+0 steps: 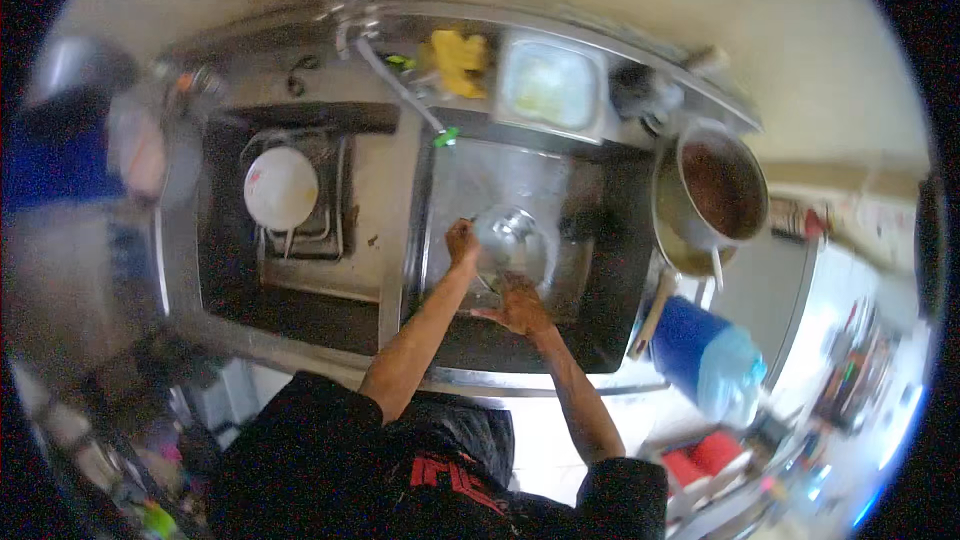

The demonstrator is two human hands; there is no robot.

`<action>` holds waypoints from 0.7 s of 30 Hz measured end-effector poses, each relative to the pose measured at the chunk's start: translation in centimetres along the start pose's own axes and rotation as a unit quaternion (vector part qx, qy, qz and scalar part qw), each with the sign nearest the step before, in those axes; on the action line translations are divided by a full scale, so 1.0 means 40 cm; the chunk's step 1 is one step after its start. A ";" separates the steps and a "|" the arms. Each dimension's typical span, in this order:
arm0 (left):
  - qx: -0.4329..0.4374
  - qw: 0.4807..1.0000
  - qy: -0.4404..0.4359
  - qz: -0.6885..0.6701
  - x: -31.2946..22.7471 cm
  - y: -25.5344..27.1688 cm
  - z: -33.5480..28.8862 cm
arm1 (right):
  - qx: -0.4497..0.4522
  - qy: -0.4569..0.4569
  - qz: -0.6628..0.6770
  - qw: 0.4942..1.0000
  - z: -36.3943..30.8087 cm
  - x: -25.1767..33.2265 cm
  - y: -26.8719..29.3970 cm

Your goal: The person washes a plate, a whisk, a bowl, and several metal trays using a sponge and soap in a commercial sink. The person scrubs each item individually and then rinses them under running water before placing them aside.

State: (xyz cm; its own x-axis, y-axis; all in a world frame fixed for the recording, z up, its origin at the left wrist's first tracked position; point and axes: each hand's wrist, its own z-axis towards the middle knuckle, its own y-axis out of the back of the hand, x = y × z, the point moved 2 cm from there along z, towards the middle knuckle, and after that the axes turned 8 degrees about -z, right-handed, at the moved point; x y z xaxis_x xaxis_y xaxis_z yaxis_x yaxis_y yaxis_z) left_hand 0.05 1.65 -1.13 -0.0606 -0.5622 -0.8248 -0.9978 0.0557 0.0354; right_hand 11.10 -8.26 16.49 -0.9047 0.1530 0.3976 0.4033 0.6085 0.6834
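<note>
Near the middle of the frame, the right basin of the steel sink (600, 240) has dark walls close on every side, with bare floor showing above and to the right of the hands. Its left rim borders the other basin, where a white plate (281, 187) lies on a rack. A faucet (400, 90) reaches in from the upper left, its green tip above the basin. A big pot (722, 190) crowds the right rim.

The left hand (462, 242) grips the left edge of a shiny metal bowl (512, 245); the right hand (520, 308) holds its lower edge. The bowl is round and reflective, tilted inside the basin at frame centre.
</note>
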 end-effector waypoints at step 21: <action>-0.282 0.941 -0.175 0.058 -0.008 1.393 0.552 | -0.160 -0.358 -0.252 0.885 0.113 -0.335 -0.410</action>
State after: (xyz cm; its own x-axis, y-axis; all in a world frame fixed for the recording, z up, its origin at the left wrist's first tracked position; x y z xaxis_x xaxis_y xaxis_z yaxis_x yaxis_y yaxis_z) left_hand -54.96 23.14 -11.37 -0.2568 -0.2669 -0.9289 -0.8459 -0.4028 0.3496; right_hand 15.98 -16.77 -2.84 -0.7901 0.4489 -0.4173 -0.1609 0.5051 0.8479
